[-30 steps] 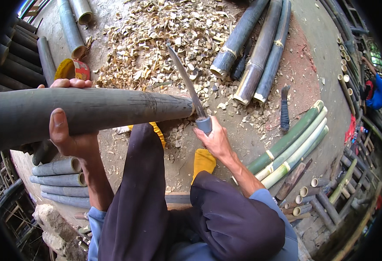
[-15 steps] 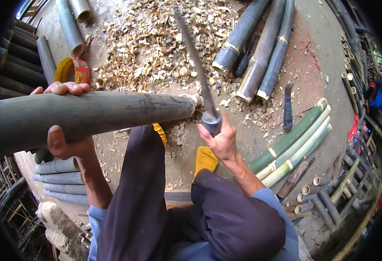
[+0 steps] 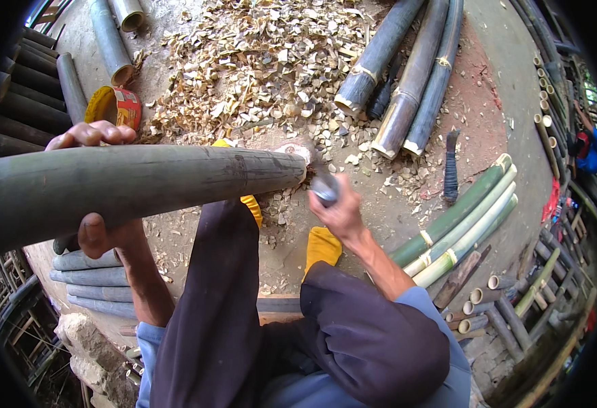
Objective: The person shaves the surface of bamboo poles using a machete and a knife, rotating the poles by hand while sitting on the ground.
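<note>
A thick, dark bamboo pole (image 3: 142, 180) lies nearly level across the left of the view, its pale cut end near the middle. My left hand (image 3: 97, 136) wraps round it, fingers over the top and thumb on the near side. Just right of the cut end, my right hand (image 3: 341, 211) is closed on the handle of a machete (image 3: 325, 189). Motion smears its blade, which is close to the pole's end. Beneath that end is a pale, rounded block (image 3: 294, 149), mostly hidden by the pole.
Chips (image 3: 257, 68) cover the ground ahead. Dark bamboo poles (image 3: 397, 102) lie at far right, with green bamboo pieces (image 3: 458, 221) nearer. A hooked knife (image 3: 451, 166) with a wrapped handle lies between. A yellow-and-red container (image 3: 112, 107) sits behind my left hand. Another person (image 3: 589, 149) is at far right.
The machete has swung down from upright to beside the pole's cut end, its blade now blurred. My left hand and the pole have dipped slightly.
</note>
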The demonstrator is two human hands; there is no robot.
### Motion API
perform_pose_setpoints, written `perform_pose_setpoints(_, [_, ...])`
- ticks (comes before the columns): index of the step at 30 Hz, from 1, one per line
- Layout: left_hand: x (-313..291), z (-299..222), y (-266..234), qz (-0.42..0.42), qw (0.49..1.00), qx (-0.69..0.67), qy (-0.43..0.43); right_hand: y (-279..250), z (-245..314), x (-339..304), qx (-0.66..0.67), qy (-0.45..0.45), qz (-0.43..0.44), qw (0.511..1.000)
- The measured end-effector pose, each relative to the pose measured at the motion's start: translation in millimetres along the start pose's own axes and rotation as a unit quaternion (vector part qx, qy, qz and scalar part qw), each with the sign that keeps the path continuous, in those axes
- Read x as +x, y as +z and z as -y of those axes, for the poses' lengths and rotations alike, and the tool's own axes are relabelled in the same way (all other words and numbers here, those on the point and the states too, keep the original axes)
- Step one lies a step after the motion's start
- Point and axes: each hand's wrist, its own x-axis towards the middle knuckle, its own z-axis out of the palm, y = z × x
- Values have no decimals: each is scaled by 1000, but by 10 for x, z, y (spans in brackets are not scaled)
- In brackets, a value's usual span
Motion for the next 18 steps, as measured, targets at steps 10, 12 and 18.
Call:
perform_pose_setpoints(10, [13,-141,418,-238,959,138,-63,-99,183,25,44,14,9,999])
perform_pose_setpoints(12, [-34,-169,297,-220,963,150,-50,-127,465,18,55,-52,-43,996])
perform_pose_setpoints(18, [-25,-114,422,-234,955,177,-44,89,-196,67,-40,75,35,996])
